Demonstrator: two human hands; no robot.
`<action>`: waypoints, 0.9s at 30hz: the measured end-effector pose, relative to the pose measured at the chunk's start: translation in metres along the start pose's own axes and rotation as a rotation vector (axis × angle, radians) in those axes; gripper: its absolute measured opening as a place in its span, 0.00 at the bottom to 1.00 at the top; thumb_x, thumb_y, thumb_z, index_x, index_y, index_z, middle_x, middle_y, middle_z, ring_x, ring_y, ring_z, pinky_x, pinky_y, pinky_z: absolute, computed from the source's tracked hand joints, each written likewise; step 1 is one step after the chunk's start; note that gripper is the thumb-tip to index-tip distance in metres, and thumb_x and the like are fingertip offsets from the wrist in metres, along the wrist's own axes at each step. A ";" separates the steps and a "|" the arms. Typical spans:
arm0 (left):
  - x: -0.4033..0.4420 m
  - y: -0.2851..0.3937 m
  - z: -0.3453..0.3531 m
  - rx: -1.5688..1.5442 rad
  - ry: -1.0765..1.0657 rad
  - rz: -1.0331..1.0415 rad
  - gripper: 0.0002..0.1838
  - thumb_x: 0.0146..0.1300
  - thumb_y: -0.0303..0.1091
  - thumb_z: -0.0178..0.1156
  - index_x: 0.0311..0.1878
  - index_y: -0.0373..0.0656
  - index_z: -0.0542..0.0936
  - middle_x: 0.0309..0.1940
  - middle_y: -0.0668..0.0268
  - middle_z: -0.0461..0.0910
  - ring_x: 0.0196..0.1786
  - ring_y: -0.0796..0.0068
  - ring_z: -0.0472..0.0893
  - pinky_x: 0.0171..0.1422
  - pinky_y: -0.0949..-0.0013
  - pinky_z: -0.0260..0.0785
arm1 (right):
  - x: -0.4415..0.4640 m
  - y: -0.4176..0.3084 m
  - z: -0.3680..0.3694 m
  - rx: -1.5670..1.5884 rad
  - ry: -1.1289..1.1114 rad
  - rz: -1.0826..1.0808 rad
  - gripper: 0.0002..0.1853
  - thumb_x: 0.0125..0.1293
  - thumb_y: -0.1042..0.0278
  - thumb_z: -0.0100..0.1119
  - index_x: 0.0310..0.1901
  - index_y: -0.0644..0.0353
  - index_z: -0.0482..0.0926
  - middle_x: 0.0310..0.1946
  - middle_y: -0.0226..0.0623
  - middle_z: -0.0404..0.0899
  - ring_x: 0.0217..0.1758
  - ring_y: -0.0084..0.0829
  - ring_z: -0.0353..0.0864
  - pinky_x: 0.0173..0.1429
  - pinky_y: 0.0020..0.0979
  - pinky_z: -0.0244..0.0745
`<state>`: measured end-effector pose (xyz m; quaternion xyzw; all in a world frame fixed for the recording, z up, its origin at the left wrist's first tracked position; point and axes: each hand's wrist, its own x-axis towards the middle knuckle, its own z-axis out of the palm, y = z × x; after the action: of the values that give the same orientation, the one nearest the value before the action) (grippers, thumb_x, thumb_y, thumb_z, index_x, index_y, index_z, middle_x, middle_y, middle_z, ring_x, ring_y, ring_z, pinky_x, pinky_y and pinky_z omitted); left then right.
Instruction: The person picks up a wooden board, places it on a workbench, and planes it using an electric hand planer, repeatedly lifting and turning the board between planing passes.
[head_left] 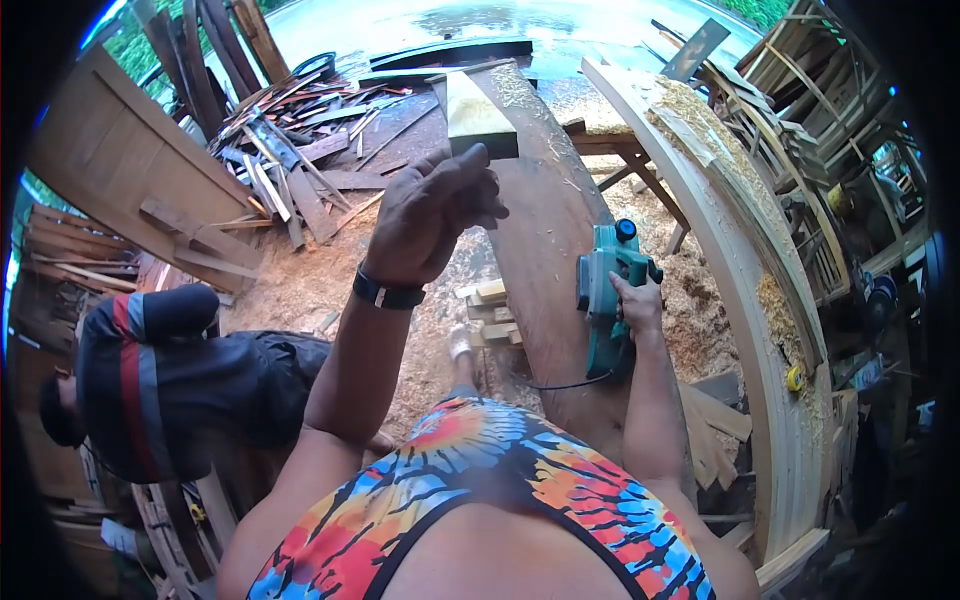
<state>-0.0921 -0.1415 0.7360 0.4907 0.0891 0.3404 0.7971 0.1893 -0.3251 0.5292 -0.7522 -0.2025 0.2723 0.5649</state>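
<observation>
My right hand point(638, 303) grips a teal electric planer point(605, 285) with a blue knob, which rests on a wide brown plank point(545, 210). My left hand point(432, 212) is raised over the plank's left side, its fingers loosely bent and nothing visible in them. A dark band point(388, 292) circles that wrist. Just beyond the fingertips is a pale, squared wood block point(478, 112) with a dark end face; whether my fingers touch it I cannot tell. A black cord point(565, 385) trails from the planer.
On the left, a person in a dark jacket point(150, 370) bends over. Scrap wood point(300, 150) is heaped at the back left. Along the right runs a long pale beam point(745, 270) carrying shavings and a yellow tape measure point(795, 379). Small wood blocks point(490, 310) lie stacked below the plank.
</observation>
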 end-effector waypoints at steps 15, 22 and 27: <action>0.013 -0.003 0.011 -0.070 -0.009 0.039 0.14 0.71 0.39 0.64 0.46 0.35 0.79 0.34 0.60 0.85 0.32 0.70 0.89 0.31 0.74 0.82 | -0.004 -0.004 -0.001 -0.012 0.001 -0.009 0.15 0.62 0.64 0.74 0.44 0.58 0.77 0.18 0.24 0.72 0.13 0.19 0.68 0.16 0.26 0.65; 0.013 -0.009 0.010 -0.015 0.001 0.025 0.19 0.72 0.43 0.63 0.50 0.34 0.79 0.36 0.58 0.86 0.33 0.67 0.89 0.32 0.71 0.83 | -0.004 0.001 -0.002 0.010 0.008 -0.005 0.15 0.62 0.63 0.74 0.44 0.62 0.81 0.19 0.30 0.78 0.13 0.21 0.72 0.17 0.28 0.66; 0.014 -0.018 -0.006 -0.317 -0.104 -0.252 0.39 0.72 0.66 0.48 0.67 0.38 0.72 0.49 0.50 0.85 0.41 0.56 0.88 0.41 0.54 0.83 | 0.010 0.007 -0.005 -0.098 -0.016 -0.033 0.16 0.62 0.67 0.72 0.48 0.61 0.80 0.23 0.28 0.78 0.16 0.21 0.72 0.19 0.27 0.67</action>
<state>-0.0765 -0.1336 0.7202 0.3611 0.0539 0.2220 0.9041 0.2001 -0.3249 0.5218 -0.7735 -0.2323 0.2586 0.5300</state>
